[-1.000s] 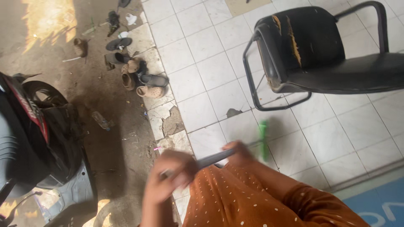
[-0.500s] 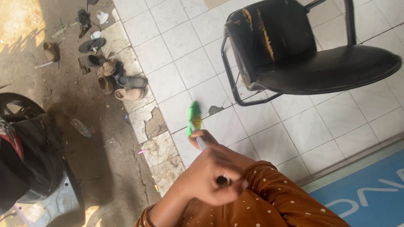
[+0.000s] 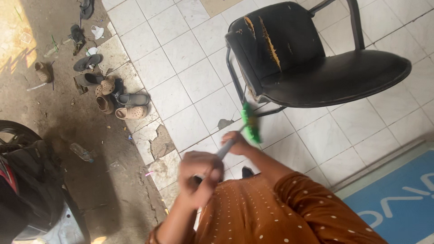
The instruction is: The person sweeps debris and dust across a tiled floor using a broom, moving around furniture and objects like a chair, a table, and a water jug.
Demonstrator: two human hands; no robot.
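Head view: both hands grip one broom (image 3: 250,123). Left hand (image 3: 199,174), fingers clenched round the top of the grey handle; right hand (image 3: 238,143), fingers wrapped lower on it, nearer the green head. Judged: the split grip gives leverage to swing the head. Broom head, bright green and motion-blurred, sits on the white tiled floor (image 3: 185,49) just beside the front leg of the black chair (image 3: 312,54). Sandals (image 3: 126,101) lie well apart from the chair.
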